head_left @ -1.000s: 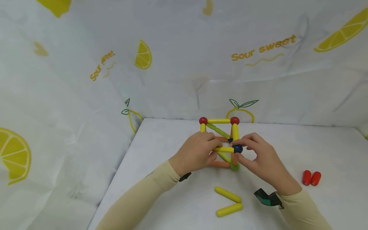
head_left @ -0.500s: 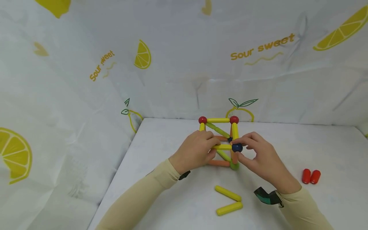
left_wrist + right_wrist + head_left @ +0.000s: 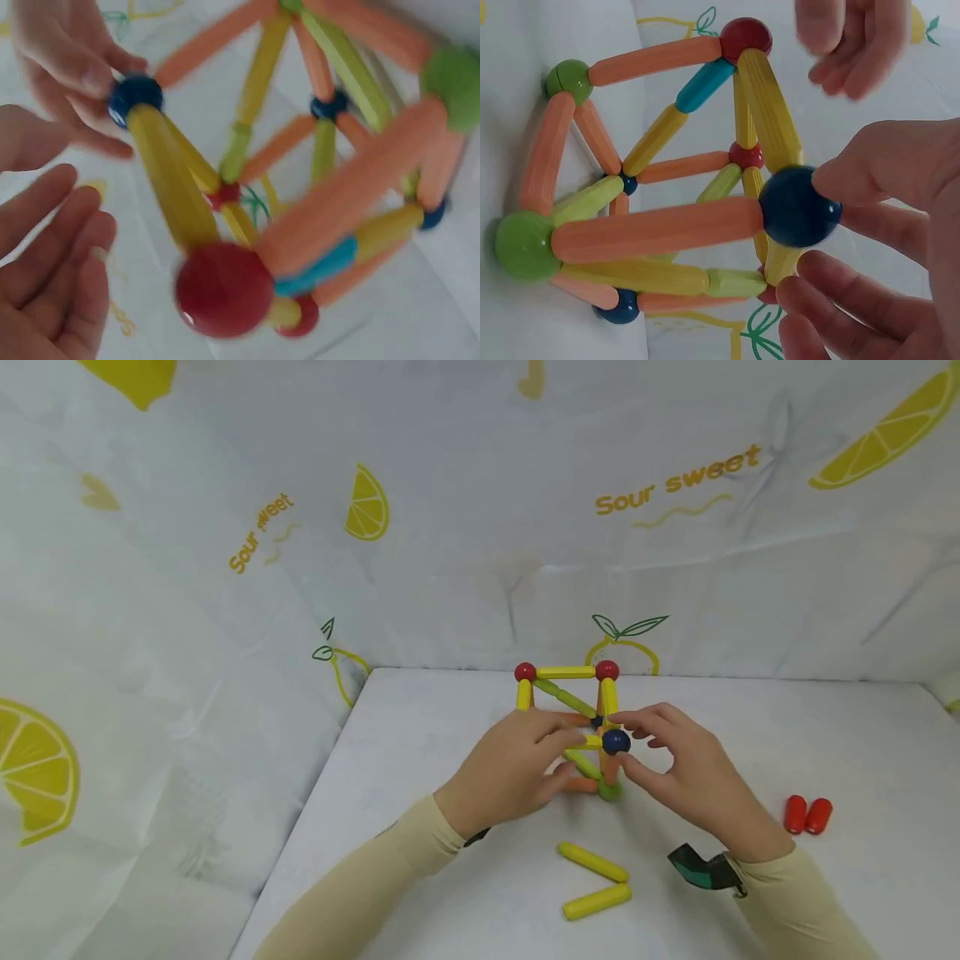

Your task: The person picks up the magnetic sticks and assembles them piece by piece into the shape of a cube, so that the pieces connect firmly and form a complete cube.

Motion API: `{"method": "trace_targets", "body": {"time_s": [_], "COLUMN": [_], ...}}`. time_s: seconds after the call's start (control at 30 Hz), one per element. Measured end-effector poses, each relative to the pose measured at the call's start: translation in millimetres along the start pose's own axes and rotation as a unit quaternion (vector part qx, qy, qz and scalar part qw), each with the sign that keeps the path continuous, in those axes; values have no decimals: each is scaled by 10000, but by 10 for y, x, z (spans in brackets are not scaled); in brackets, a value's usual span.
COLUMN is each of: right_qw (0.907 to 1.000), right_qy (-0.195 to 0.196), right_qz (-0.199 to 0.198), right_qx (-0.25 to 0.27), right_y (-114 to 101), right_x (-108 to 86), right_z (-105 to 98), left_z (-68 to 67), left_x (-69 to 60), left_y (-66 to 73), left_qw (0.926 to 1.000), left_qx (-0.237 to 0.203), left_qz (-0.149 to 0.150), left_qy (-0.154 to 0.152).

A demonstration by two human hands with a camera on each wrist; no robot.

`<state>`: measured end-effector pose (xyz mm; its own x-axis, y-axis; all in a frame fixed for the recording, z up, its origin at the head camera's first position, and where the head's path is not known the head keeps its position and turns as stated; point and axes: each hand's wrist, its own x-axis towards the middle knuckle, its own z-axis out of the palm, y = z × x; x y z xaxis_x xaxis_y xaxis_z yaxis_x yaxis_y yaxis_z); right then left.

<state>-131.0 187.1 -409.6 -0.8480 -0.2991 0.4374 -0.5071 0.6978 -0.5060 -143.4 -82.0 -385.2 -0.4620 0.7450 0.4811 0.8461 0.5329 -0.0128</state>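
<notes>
A box-shaped frame of magnetic sticks and balls stands on the white table, with orange sticks (image 3: 660, 229) as uprights and yellow sticks (image 3: 566, 672) along the top. Its dark blue ball (image 3: 617, 742) sits at the near right top corner. My right hand (image 3: 693, 768) pinches that ball; in the right wrist view the thumb (image 3: 870, 165) lies against it, with fingers behind. My left hand (image 3: 510, 768) hovers at the near left side, its fingers (image 3: 67, 262) spread beside a yellow stick and the red ball (image 3: 225, 289). It holds nothing. In the head view it covers the near left corner.
Two loose yellow sticks (image 3: 592, 862) lie in front of the frame. Farther right are two short red sticks (image 3: 796, 814), side by side. Behind the table hangs a white cloth (image 3: 450, 593) printed with lemons.
My left fingers have come off the near yellow top stick and spread apart. My right hand stays at the dark blue ball. The head view has shifted slightly.
</notes>
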Motion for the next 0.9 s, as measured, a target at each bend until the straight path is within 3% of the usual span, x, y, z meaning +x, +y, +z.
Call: {"method": "trace_targets", "body": {"time_s": [0.07, 0.17, 0.27, 0.37, 0.47, 0.63, 0.9], "right_qw": [9998, 9963, 9844, 9686, 9548, 9346, 9444], "right_qy": [-48, -366, -931, -1373, -1588, -1898, -1765], "right_qz": [155, 664, 1293, 1765, 2096, 2550, 2259], "right_qx": [-100, -394, -744, -1088, -1388, -1597, -1610], "right_y": [67, 275, 585, 925, 1196, 1353, 1451], "right_x": [-37, -153, -335, -521, -669, -768, -883], "right_z": [-65, -176, -296, -437, -549, -601, -543], "left_z": [35, 186, 407, 579, 653, 681, 728], "left_x": [-120, -310, -424, -460, -454, -433, -432], "left_y": [111, 262, 338, 352, 362, 401, 388], "left_qw": [9992, 9946, 9837, 9746, 9689, 9624, 9599], "left_qx": [-335, -595, -570, -524, -720, -896, -760], "left_qz": [218, 363, 189, -31, -190, -185, -290], "left_qy": [-52, -769, -1698, -2176, -2359, -2556, -2682]}}
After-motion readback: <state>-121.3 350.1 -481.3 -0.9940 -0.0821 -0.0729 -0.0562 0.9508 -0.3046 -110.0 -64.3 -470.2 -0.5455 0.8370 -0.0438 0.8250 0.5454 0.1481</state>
